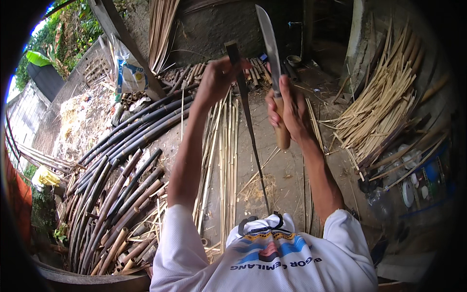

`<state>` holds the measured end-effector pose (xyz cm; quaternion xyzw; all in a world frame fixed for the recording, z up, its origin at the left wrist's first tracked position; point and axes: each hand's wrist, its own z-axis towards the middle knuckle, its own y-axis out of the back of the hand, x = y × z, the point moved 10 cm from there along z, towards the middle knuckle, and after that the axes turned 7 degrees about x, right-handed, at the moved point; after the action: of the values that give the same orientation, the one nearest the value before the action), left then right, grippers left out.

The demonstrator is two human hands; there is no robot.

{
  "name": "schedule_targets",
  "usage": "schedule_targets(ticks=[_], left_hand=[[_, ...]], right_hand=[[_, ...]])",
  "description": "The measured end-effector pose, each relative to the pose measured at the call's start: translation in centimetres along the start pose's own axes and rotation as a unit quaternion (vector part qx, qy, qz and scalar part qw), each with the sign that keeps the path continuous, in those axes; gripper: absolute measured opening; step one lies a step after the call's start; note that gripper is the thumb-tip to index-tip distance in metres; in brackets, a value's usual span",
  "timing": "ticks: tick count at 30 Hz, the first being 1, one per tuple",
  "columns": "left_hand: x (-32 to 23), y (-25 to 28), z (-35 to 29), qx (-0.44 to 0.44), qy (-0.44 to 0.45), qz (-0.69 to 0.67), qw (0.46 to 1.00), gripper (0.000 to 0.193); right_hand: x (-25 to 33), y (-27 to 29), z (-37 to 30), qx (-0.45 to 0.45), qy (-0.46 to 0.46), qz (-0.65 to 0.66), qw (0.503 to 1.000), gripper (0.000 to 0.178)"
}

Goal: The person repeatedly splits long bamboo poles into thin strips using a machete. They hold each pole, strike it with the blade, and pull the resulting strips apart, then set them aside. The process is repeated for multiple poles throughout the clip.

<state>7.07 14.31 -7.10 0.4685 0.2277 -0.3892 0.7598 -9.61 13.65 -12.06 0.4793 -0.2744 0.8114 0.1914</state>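
My right hand (289,109) is closed round the wooden handle of a large knife (272,48). Its long, slightly curved blade points up and away, and my thumb lies along the base of the blade. To the left, my raised left hand (218,80) grips the upper part of a long dark bamboo strip (247,109); some of its fingers are hidden behind the strip. This piece slants down toward my body, narrowing in view to its lower end near my shirt. Blade and strip are apart. Below my left hand, long pale split strips (227,160) lie on the ground.
Dark bamboo poles (141,129) curve across the left, with shorter cut poles (114,209) piled nearer. A heap of pale split sticks (382,104) leans at the right, above clear plastic litter (411,158). A white and blue sack (130,75) hangs by a post at the back left.
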Motion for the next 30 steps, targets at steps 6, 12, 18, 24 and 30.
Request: schedule_targets(ticks=[6, 12, 18, 24, 30], left_hand=[[-1.5, -4.4, -2.3, -0.060, -0.078, 0.113, 0.989, 0.024], [-2.1, -6.5, -1.5, -0.058, -0.102, 0.063, 0.991, 0.025], [-2.2, -7.6, -1.3, -0.069, -0.118, 0.023, 0.990, 0.024], [-2.0, -7.9, -0.9, -0.040, -0.107, 0.063, 0.992, 0.017], [-0.3, -9.0, -1.2, -0.132, -0.051, 0.067, 0.988, 0.029]], right_hand=[[4.3, -1.9, 1.3, 0.044, 0.072, -0.096, 0.992, 0.056], [3.8, -1.0, 0.6, 0.037, 0.045, -0.118, 0.991, 0.054], [2.7, 0.6, 0.5, 0.022, 0.025, -0.119, 0.992, 0.054], [1.6, 1.1, 0.7, 0.003, 0.005, -0.120, 0.993, 0.051], [0.1, 2.6, 2.0, -0.038, 0.032, -0.207, 0.977, 0.048]])
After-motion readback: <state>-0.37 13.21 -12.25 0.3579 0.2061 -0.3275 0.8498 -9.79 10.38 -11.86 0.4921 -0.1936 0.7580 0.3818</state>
